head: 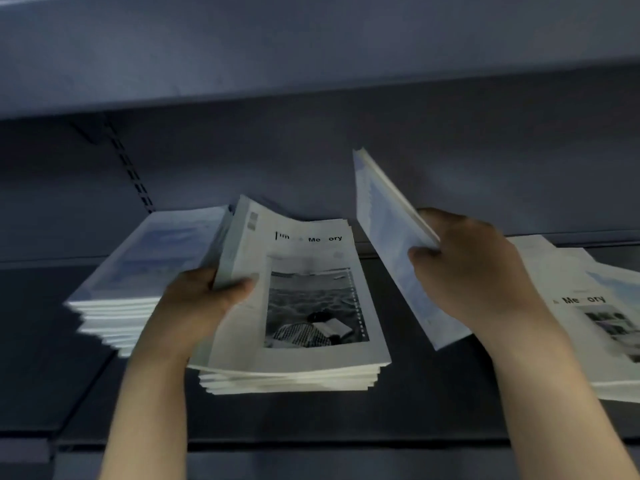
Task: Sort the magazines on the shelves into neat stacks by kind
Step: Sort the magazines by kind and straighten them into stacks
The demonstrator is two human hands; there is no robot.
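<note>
Three piles of magazines lie on a dark shelf (311,417). In the middle is a stack with a white cover bearing a black-and-white sea photo (304,306). My left hand (197,303) grips the left edge of its top copies, thumb on the cover, and lifts that edge a little. To the left sits a stack of pale blue-covered magazines (145,268). My right hand (474,268) holds a blue-covered magazine (391,244) tilted steeply on edge, between the middle stack and a right-hand pile (595,313) with a white cover on top.
The shelf above (311,57) overhangs close over the piles. A slotted upright (131,168) runs down the back panel at the left. The right-hand pile runs off the frame's right side. Bare shelf surface lies in front of the stacks.
</note>
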